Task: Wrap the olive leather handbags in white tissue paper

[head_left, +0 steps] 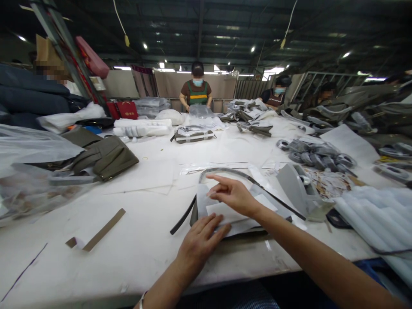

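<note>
While the left hand (201, 236) rests on the white paper (236, 213) with fingers spread, clutching nothing, the right hand (233, 195) hovers just above, index finger extended, the others loosely curled. The paper lies beneath both hands' fingers, a dark strap (183, 216) beside it, on the table (144, 257).

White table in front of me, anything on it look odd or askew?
Possibly the brown strip: it lies by itself on the white table, left of your left hand, with its near end bent aside instead of straight.
</note>
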The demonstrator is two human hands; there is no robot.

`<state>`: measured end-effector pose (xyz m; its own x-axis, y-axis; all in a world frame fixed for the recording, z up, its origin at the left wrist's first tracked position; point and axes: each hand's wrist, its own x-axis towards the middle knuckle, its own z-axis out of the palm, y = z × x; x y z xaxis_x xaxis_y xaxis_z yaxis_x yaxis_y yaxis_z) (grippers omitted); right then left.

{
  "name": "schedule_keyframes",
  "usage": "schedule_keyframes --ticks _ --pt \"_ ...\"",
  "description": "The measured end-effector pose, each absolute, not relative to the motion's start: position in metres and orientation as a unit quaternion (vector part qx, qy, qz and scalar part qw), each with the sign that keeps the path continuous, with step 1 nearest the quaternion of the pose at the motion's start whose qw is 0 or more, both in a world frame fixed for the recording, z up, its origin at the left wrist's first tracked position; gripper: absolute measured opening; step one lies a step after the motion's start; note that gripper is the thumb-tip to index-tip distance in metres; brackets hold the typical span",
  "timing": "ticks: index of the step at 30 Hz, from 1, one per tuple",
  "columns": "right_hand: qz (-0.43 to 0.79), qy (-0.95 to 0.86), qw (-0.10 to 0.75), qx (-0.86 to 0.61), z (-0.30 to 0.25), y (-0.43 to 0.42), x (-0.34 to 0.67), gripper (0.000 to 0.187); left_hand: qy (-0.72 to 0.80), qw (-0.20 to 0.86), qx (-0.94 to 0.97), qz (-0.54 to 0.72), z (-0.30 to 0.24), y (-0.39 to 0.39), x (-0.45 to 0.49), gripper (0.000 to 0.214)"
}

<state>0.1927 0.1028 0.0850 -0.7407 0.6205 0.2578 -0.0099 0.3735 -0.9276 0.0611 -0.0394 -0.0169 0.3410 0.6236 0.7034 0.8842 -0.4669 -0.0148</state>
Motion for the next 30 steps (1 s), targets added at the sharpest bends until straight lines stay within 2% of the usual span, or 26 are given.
schedule_keyframes --ticks 4,6,15,18,23,26,30 --pt "0.397 -0.848 0.281 -0.21 0.068 0.07 0.217 0.028 -0.495 0.182 -0.79 -0.314 -0.016 -0.041 0.063 0.04" --pt "0.357 -0.868 0.283 -0.196 0.06 0.061 0.226 0.023 -0.498 0.171 -0.787 -0.322 -0.016 -0.041 0.063 0.038" --pt "0.345 -0.856 0.333 -0.194 0.037 0.045 0.24 0.027 -0.52 0.1 -0.746 -0.403 -0.023 -0.042 0.061 0.026" --pt "0.312 -0.865 0.34 -0.197 0.032 0.043 0.241 0.029 -0.54 0.08 -0.725 -0.421 -0.024 -0.042 0.062 0.033" --pt "0.267 -0.901 0.318 -0.129 0.033 0.043 0.243 0.035 -0.566 0.049 -0.704 -0.426 -0.021 -0.043 0.063 0.059" --pt "0.272 -0.904 0.313 -0.103 0.039 0.041 0.254 0.028 -0.528 0.051 -0.745 -0.405 -0.018 -0.042 0.062 0.058" --pt "0.269 -0.867 0.364 -0.21 0.043 0.034 0.282 0.02 -0.512 0.069 -0.766 -0.383 -0.014 -0.041 0.06 0.055"
